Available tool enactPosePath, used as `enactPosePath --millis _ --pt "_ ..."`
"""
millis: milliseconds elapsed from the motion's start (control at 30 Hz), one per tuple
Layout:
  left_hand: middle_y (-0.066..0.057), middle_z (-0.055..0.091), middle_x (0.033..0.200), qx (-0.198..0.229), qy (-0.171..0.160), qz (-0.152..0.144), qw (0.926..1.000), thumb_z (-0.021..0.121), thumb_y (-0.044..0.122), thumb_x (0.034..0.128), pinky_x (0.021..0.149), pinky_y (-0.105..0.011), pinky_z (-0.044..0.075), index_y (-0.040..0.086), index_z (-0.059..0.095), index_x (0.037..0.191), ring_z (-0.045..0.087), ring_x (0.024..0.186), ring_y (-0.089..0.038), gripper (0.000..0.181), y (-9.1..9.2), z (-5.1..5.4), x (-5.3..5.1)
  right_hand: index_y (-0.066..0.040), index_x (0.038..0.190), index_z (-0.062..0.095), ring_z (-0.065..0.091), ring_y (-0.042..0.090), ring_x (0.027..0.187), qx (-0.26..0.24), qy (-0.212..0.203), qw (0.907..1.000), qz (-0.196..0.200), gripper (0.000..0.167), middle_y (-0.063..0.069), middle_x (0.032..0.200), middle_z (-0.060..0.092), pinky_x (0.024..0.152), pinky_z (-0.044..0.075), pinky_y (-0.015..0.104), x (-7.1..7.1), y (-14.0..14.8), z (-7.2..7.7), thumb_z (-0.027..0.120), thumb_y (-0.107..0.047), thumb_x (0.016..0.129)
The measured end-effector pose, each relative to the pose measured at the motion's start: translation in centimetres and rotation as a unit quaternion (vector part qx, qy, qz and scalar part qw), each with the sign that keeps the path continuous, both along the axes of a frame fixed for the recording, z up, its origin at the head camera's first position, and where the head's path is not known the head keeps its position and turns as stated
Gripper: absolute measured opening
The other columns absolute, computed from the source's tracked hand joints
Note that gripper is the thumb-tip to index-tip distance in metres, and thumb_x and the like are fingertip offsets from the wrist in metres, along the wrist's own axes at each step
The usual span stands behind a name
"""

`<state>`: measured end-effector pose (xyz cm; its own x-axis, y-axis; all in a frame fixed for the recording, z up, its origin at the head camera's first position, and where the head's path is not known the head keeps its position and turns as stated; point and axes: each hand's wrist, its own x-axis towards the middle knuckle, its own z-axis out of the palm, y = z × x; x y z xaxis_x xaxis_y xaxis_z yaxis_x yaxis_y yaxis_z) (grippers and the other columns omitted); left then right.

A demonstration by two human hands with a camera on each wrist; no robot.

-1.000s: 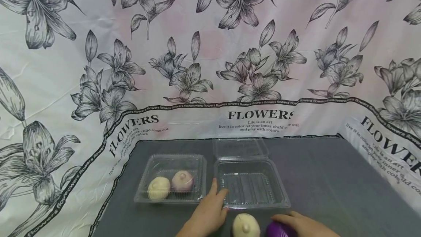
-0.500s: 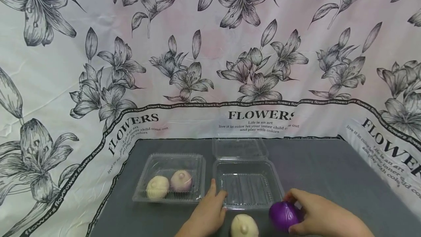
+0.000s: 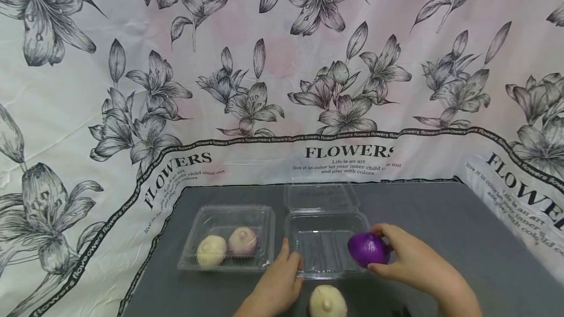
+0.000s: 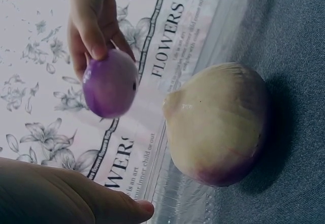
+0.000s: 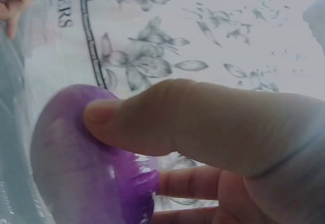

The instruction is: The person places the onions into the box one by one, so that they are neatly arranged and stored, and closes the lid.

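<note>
In the head view my right hand (image 3: 407, 258) grips a purple onion (image 3: 369, 249) between thumb and fingers, above the right part of an open clear plastic container (image 3: 323, 274). The right wrist view shows the thumb (image 5: 147, 115) lying on the onion's side. My left hand (image 3: 277, 283) touches the container's near left corner, its fingers fairly straight and pointing forward. A pale bulb (image 3: 328, 302), cream with a purple tinge, sits on the table in front of the container. The left wrist view shows this bulb (image 4: 218, 125) close up, its pointed tip toward the container.
Left of the open container stands a shut clear container (image 3: 226, 268) with a cream bulb (image 3: 212, 251) and a pinkish bulb (image 3: 243, 241) inside. The open container's lid (image 3: 321, 197) leans back behind it. A flower-printed cloth (image 3: 264, 160) borders the grey table (image 3: 440, 229).
My right hand has lifted the purple onion from the near right and carried it forward and left, over the open container. The left hand has stayed at the container's corner.
</note>
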<state>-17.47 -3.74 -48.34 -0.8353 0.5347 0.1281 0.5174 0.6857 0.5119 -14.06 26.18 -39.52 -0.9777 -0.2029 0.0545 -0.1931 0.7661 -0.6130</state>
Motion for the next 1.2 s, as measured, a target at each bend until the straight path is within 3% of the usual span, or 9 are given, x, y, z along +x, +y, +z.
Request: enactPosePath --millis 200,433,567,767,967,1100,1200 --pt "-0.045 0.032 0.15 -0.002 -0.013 0.001 0.9999 0.075 0.01 0.091 0.079 -0.038 0.058 0.011 0.06 0.1 0.065 0.11 -0.046 0.018 0.0 0.3 0.1 -0.006 0.124 0.062 0.065 0.022 0.099 0.022 0.035 0.9989 -0.02 0.066 0.007 0.115 0.059 0.077 0.058 0.041 -0.8 -0.9 -0.9 0.093 -0.032 0.072" --pt "-0.046 0.033 0.148 -0.006 -0.001 -0.001 1.0 0.075 0.01 0.09 0.075 -0.034 0.056 0.014 0.057 0.092 0.068 0.102 -0.04 0.019 0.0 0.0 0.0 -0.007 0.129 0.063 0.067 0.029 0.098 0.066 0.047 0.9951 -0.057 0.07 0.013 0.12 0.058 0.075 0.058 0.052 -2.2 -1.4 -2.1 0.093 -0.036 0.073" --pt "-0.046 0.033 0.148 -0.003 0.005 -0.003 1.0 0.076 0.009 0.0892 0.069 -0.029 0.052 0.014 0.056 0.09 0.068 0.085 -0.026 0.02 -0.1 -0.2 -0.1 -0.007 0.131 0.064 0.067 0.034 0.1 0.1 0.056 0.9912 -0.066 0.072 0.015 0.123 0.061 0.075 0.057 0.056 -3.0 -1.6 -3.2 0.092 -0.038 0.073" --pt "-0.046 0.031 0.149 0.006 0.001 -0.003 1.0 0.076 0.008 0.0898 0.063 -0.023 0.049 0.013 0.057 0.09 0.05 0.065 -0.006 0.02 -0.1 -0.2 -0.1 -0.007 0.129 0.067 0.061 0.039 0.106 0.138 0.104 0.9823 -0.072 0.072 0.017 0.119 0.065 0.079 0.054 0.061 -4.2 -1.6 -4.9 0.094 -0.038 0.07" --pt "-0.047 0.031 0.149 0.0 0.001 -0.005 1.0 0.075 0.008 0.0905 0.066 -0.024 0.05 0.012 0.057 0.09 0.054 0.071 -0.008 0.019 -0.1 0.1 0.0 -0.007 0.124 0.07 0.058 0.038 0.104 0.165 0.13 0.9749 -0.074 0.069 0.015 0.115 0.064 0.082 0.051 0.062 -4.7 -1.8 -6.1 0.095 -0.037 0.068" --pt "-0.046 0.032 0.148 -0.008 0.008 -0.003 0.9999 0.076 0.009 0.0902 0.069 -0.027 0.053 0.013 0.057 0.09 0.066 0.087 -0.022 0.019 -0.1 0.1 0.0 -0.007 0.122 0.071 0.055 0.038 0.104 0.166 0.14 0.9733 -0.075 0.068 0.015 0.112 0.06 0.082 0.05 0.062 -5.0 -1.9 -6.5 0.097 -0.035 0.065" --pt "-0.046 0.033 0.148 -0.013 0.011 -0.002 0.9998 0.076 0.01 0.09 0.071 -0.029 0.054 0.014 0.057 0.09 0.068 0.096 -0.029 0.019 0.0 0.1 0.0 -0.007 0.119 0.072 0.053 0.04 0.105 0.162 0.146 0.973 -0.076 0.067 0.016 0.111 0.058 0.082 0.049 0.063 -5.2 -1.9 -7.0 0.098 -0.034 0.063"
